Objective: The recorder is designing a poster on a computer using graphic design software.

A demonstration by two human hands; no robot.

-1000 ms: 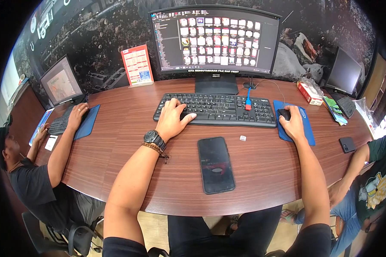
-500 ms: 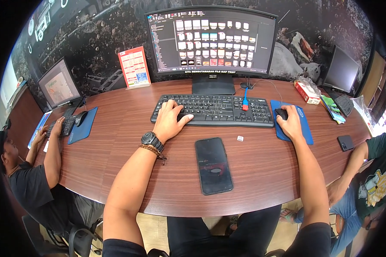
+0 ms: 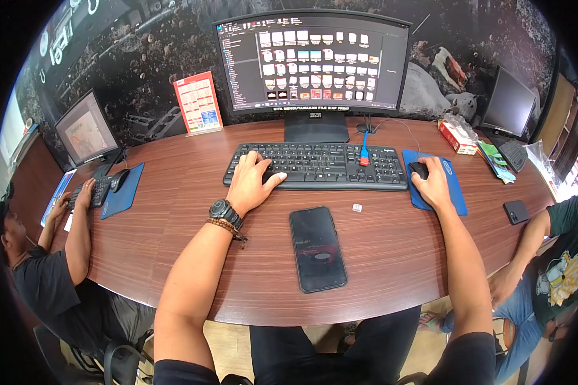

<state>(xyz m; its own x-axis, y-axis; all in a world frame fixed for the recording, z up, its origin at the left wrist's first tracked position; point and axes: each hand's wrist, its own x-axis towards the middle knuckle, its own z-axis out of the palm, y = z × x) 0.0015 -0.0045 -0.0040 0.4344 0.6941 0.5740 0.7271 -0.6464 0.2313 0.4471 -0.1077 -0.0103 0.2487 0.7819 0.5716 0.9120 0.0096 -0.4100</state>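
Observation:
My left hand (image 3: 249, 185) lies on the left part of a black keyboard (image 3: 315, 168), fingers spread over the keys and thumb stretched out. It holds nothing. On a blue mouse pad (image 3: 456, 191) to the right, my right hand (image 3: 434, 186) is curved over a black computer mouse (image 3: 419, 169). A dark phone (image 3: 318, 253) lies face up between my forearms, its screen dark with reflections. Above it and to its right sits a small whitish square piece (image 3: 357, 208), too small to name. A blue cable with a red plug (image 3: 364, 158) rests across the keyboard.
Behind the keyboard stands a curved monitor (image 3: 311, 64) showing file thumbnails. A red-and-white stand card (image 3: 199, 102) is left of it, a red-and-white box (image 3: 457, 138) to its right. People sit at both sides; the left one (image 3: 51, 263) types on another keyboard. A second phone (image 3: 516, 212) lies far right.
The view has shifted very slightly, so the desk items appear a little further left. Both my hands stay where they were on the keyboard and mouse.

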